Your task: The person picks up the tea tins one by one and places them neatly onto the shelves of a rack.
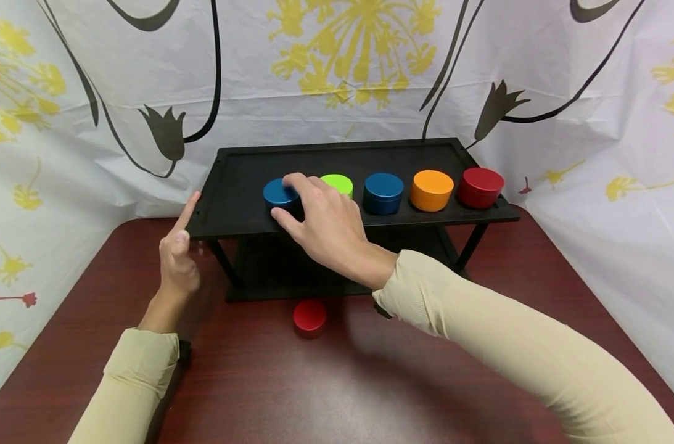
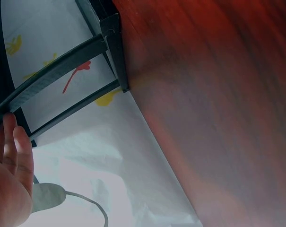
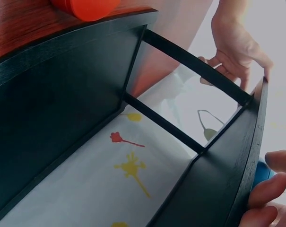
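Observation:
At the left of the upper shelf of a black two-tier rack point(image 1: 248, 166), my right hand point(image 1: 337, 225) grips a blue round tin point(image 1: 277, 191) between thumb and fingers. In the right wrist view, only a sliver of this blue tin point(image 3: 261, 173) shows past the shelf edge. My left hand point(image 1: 178, 262) touches the rack's left edge with extended fingers; the left wrist view shows those fingers point(image 2: 23, 153) straight against the frame. Partly hidden behind my right hand is a lime green tin point(image 1: 339, 183). Right of it stand another blue tin point(image 1: 383, 194), an orange tin point(image 1: 432, 191) and a red tin point(image 1: 481, 187).
A second red tin point(image 1: 309, 317) sits on the dark red wooden table point(image 1: 248, 382), just in front of the rack's lower shelf point(image 1: 270, 285). White cloth point(image 1: 248, 80) with yellow and grey flower prints hangs behind and at both sides.

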### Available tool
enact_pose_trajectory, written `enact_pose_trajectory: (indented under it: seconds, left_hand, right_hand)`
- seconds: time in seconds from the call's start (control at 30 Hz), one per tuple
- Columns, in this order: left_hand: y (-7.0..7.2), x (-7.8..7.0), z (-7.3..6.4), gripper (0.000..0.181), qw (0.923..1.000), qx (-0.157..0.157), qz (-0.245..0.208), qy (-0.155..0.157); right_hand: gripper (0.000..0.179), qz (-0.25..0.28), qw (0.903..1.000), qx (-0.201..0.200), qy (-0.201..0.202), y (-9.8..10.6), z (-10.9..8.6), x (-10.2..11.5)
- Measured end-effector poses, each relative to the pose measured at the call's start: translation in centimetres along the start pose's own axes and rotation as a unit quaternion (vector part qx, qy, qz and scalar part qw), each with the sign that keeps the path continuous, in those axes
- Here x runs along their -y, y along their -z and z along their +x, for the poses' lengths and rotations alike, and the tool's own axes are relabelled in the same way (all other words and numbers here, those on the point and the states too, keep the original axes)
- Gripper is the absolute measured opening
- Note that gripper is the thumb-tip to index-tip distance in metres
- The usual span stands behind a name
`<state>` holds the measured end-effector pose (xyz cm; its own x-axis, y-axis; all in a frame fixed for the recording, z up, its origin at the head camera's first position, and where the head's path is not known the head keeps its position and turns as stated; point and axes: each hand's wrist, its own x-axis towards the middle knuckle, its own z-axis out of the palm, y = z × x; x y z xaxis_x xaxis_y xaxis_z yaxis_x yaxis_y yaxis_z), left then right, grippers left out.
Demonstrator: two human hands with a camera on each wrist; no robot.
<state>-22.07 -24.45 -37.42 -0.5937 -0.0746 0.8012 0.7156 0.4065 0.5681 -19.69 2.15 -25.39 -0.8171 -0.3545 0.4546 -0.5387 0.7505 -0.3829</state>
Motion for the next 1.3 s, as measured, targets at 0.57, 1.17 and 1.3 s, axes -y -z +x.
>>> enact_pose_trajectory:
  seconds: [0.57,1.17,1.3]
  left_hand:
    - [0.0,-0.2,0.0,0.069,1.0000,0.001,-0.005,0.005]
    - [-0.2,-0.2,0.0,0.069,0.9999,-0.002,-0.007,0.008]
    - [-0.1,-0.2,0.0,0.069,1.0000,-0.004,-0.005,0.006]
  right_hand:
    - [0.055,0.026,0.9993,-0.026,0.011,0.5,-0.5,-0.3]
    - [0.046,0.130,0.9763,-0.097,0.143,0.4,-5.3,-2.6]
    - [0.045,0.147,0.9728,-0.095,0.153,0.0,-5.9,-2.7]
